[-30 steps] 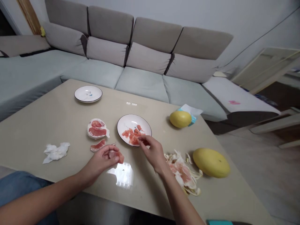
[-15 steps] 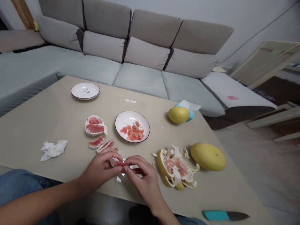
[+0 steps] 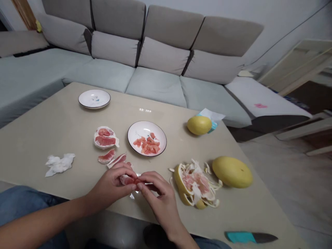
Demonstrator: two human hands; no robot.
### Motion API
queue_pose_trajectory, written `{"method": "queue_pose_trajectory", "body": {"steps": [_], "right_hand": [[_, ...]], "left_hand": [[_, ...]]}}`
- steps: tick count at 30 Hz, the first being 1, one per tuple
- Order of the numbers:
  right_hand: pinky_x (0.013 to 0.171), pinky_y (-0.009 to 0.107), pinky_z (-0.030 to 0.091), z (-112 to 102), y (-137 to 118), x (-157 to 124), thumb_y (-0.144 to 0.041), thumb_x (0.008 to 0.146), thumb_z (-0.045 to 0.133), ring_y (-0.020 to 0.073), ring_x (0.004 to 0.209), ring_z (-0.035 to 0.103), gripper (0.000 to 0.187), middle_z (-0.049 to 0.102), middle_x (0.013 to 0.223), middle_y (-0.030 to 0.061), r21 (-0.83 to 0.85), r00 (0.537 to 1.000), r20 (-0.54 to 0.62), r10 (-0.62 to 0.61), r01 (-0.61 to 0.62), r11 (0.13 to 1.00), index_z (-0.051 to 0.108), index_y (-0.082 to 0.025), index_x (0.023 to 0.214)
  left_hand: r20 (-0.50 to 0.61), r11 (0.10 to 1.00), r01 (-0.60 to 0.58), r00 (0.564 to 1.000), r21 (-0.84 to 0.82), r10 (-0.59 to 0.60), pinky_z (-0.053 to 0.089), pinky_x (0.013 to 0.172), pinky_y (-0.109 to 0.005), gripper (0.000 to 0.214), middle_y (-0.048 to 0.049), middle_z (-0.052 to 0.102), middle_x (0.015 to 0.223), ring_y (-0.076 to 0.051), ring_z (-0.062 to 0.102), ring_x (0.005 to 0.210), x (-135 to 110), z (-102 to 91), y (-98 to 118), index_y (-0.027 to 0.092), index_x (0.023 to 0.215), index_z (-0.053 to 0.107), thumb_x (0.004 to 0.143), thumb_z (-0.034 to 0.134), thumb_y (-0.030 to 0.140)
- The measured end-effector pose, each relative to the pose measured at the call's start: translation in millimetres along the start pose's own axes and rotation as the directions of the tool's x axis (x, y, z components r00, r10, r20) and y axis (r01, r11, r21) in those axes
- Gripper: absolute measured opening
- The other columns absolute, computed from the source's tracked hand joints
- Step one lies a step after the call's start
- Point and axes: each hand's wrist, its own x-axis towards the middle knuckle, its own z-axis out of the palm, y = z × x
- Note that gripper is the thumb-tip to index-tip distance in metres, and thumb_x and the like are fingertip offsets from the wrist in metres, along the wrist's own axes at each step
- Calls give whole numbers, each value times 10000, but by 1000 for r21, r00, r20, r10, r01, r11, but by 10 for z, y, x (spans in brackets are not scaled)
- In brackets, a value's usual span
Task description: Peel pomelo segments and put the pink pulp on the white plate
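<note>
1. The left hand [image 3: 111,183] pinches one end of a peeled pomelo segment [image 3: 126,180] between thumb and fingers, on the near side of the pulp plate [image 3: 132,145].
2. The right hand [image 3: 160,193] pinches the segment's other end, its fingertips close against the left hand's, also nearer the person than the pulp plate.
3. The pulp plate, white with a dark rim, holds torn pieces of red pomelo pulp [image 3: 149,147].
4. Left of the pulp plate sits a partly divided pomelo [image 3: 105,137] in white membrane; a loose segment [image 3: 106,157] lies just nearer the person, with more segment pieces [image 3: 118,160] partly hidden behind the left hand.
5. Farther left of the pulp plate lies a crumpled tissue [image 3: 60,165]; beyond it to the left stands a second plate [image 3: 94,99].
6. Right of the pulp plate and nearer the person, a cut pomelo rind [image 3: 181,183] holds membrane scraps [image 3: 197,185], with a whole pomelo [image 3: 232,172] to its right.
7. Right of the pulp plate and slightly farther off, a smaller yellow fruit [image 3: 199,125] sits against a tissue pack [image 3: 214,126].
8. A turquoise-handled knife [image 3: 241,237] lies on the table [image 3: 70,131], well to the near right of the pulp plate.
</note>
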Motion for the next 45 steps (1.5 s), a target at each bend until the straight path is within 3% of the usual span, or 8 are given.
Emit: {"method": "queue_pose_trajectory", "body": {"steps": [5,10,19,23,38,45], "right_hand": [[708,284,564,7,-18,-23,-163,854,639,183,842,656,151,688,902,63,-95,994,17,-106,107,990,735,-239,943],[648,261,557,22,-35,-29,-149,855,622,173,803,655,141,686,877,57,-99,995,4,-98,98,990,721,-227,917],[644,280,540,76,-40,-47,-59,758,611,164,722,640,168,664,784,28,-176,987,-56,-151,139,974,670,-203,821],[634,284,533,116,-41,-59,-57,734,594,168,717,633,166,655,769,29,-189,983,-91,-162,143,972,658,-198,793],[569,254,521,166,-56,-58,-88,718,575,161,673,608,120,632,729,30,-129,989,-139,-54,36,991,641,-187,725],[584,215,538,87,-31,-30,-149,784,603,140,691,614,61,618,764,24,49,993,-112,30,-25,998,635,-193,755]], "left_hand": [[5,998,-39,999,42,39,486,865,-327,115,-68,651,957,-216,613,977,4,-5,60,192,871,709,771,702,249],[17,998,-54,998,31,54,502,768,-291,76,-51,661,871,-190,622,860,5,10,137,181,839,694,780,669,221],[49,998,-59,997,35,57,495,693,-249,125,-44,636,892,-184,613,863,-9,29,114,186,839,677,750,634,111],[49,994,-85,995,65,82,498,747,-277,115,-47,645,879,-187,613,853,-1,37,120,179,819,672,734,638,109],[33,996,-88,996,-2,88,495,705,-262,129,-37,627,835,-169,605,796,-10,75,107,176,801,652,722,617,80],[54,984,-74,995,-163,84,483,737,-273,33,-39,642,824,-163,591,798,8,50,82,177,803,639,799,618,152]]}}
